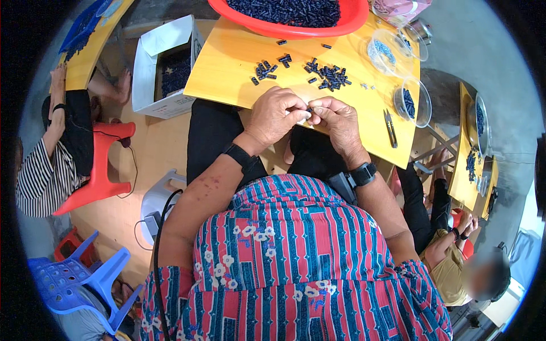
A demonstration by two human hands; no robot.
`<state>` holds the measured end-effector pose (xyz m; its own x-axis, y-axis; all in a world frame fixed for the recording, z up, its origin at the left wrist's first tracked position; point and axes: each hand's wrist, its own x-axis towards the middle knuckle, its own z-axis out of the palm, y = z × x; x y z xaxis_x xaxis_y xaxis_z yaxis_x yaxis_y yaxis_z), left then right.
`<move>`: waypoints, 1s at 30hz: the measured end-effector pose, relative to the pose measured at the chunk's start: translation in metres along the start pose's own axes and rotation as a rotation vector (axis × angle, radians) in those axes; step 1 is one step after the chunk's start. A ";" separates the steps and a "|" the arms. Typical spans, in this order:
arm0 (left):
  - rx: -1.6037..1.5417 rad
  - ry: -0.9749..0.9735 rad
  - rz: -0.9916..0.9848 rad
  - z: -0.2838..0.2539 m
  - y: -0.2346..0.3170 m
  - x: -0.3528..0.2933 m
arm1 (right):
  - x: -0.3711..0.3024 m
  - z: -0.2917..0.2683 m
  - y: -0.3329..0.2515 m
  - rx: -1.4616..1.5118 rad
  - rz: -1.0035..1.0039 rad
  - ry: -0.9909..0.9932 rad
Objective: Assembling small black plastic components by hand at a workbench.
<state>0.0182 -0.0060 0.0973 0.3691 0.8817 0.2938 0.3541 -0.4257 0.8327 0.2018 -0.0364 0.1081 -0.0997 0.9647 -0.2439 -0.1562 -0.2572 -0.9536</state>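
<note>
My left hand (277,115) and my right hand (336,120) meet at the near edge of a yellow wooden table (227,62), fingertips pinched together on one small dark blue cylindrical part (310,109). Both wrists wear black bands. Loose dark blue parts (329,75) lie scattered on the table just beyond my hands, with a second small cluster (266,69) to their left. A red basin (296,28) heaped with the same parts sits at the table's far edge.
Two clear round containers (382,52) (413,102) with blue parts stand at the right, small snips (391,126) lying near them. A white carton (165,68) stands left of the table. People sit at left and lower right; red stool (102,165), blue stool (79,278).
</note>
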 end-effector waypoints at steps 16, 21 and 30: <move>-0.008 -0.005 0.038 -0.003 -0.011 -0.006 | -0.004 0.018 0.017 -0.326 -0.355 0.042; -0.025 0.005 -0.018 -0.005 -0.008 -0.006 | -0.005 0.022 0.010 -0.202 -0.243 0.049; -0.068 0.034 -0.068 -0.007 -0.004 -0.002 | -0.007 0.026 0.010 -0.148 -0.195 0.187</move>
<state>0.0099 -0.0048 0.0966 0.3164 0.9149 0.2505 0.3178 -0.3511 0.8808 0.1753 -0.0469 0.1048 0.1029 0.9923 -0.0689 -0.0083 -0.0684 -0.9976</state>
